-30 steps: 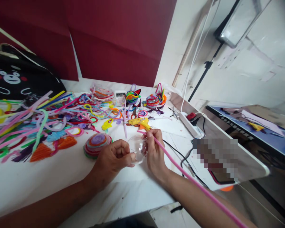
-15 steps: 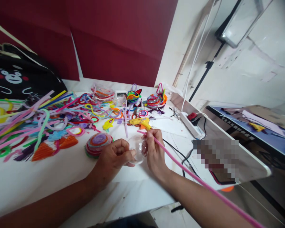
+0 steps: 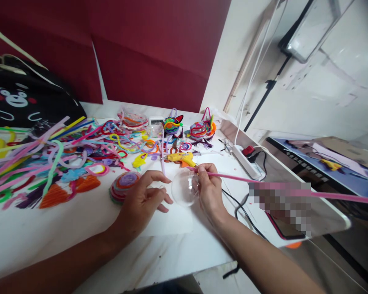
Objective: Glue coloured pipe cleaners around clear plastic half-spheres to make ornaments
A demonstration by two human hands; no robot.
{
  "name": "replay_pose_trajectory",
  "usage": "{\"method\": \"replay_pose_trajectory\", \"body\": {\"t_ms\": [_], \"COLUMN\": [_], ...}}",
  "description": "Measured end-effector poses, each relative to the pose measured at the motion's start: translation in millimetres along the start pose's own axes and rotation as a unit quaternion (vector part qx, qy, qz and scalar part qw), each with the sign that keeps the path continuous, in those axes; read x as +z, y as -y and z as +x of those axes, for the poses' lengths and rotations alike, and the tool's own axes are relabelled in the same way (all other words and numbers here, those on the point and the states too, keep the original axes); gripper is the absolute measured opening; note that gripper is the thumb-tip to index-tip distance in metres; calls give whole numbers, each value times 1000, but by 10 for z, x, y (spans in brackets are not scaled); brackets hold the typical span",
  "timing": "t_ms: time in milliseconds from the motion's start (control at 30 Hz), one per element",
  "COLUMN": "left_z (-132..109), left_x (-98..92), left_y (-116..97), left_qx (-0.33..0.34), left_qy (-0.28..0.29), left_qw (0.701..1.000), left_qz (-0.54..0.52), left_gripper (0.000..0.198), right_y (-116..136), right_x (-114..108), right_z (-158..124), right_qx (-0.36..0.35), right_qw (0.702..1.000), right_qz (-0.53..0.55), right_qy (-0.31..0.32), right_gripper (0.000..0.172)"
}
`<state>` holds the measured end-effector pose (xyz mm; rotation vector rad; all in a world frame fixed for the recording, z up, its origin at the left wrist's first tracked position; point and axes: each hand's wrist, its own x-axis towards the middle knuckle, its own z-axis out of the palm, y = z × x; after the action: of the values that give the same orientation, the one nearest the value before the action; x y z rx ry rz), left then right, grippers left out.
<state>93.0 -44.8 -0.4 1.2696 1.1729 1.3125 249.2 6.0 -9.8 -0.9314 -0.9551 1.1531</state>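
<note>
Between my hands is a clear plastic ball (image 3: 184,188), see-through and round. My right hand (image 3: 211,190) grips its right side and also pinches a long pink pipe cleaner (image 3: 236,177), which stretches off to the right edge of the view. To the left of the ball, my left hand (image 3: 149,196) has its fingers apart and curved, with nothing in them. Partly behind that hand sits a dome of coiled pipe cleaners (image 3: 122,185) with a purple centre. Just beyond the ball lies a yellow hot glue gun (image 3: 180,158), its nozzle toward the left.
Loose pipe cleaners (image 3: 58,155) in many colours cover the left of the table. Decorated balls (image 3: 198,130) stand at the back. A white power strip (image 3: 247,161) with plugs lies at right, near a phone (image 3: 285,228). A black bag (image 3: 33,98) stands back left.
My left hand has let go of the ball and opened to its left. My right hand has shifted slightly right, and the pipe cleaner's long end has swung up toward the right.
</note>
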Motion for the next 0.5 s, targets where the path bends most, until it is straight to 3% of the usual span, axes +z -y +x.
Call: {"method": "replay_pose_trajectory", "body": {"t_ms": [100,167,333,500], "left_z": [-19,-17,18,-7], "left_x": [-19,-30,-31,34], "left_y": [-24,-37,-28,12], "left_qx": [65,64,-14,-119], "left_qy": [7,13,24,143], "left_qw": [997,997,999,982], "left_qz": [33,42,45,-21], "left_gripper": [4,4,16,30], "right_y": [39,68,86,16], "right_x": [-15,-21,7,52], "right_z": [41,55,48,19], "right_qx": [31,50,51,37], "right_qw": [999,998,998,999], "right_qz": [13,25,37,17], "right_qy": [-8,-6,-2,9], "right_gripper": [30,30,30,30]}}
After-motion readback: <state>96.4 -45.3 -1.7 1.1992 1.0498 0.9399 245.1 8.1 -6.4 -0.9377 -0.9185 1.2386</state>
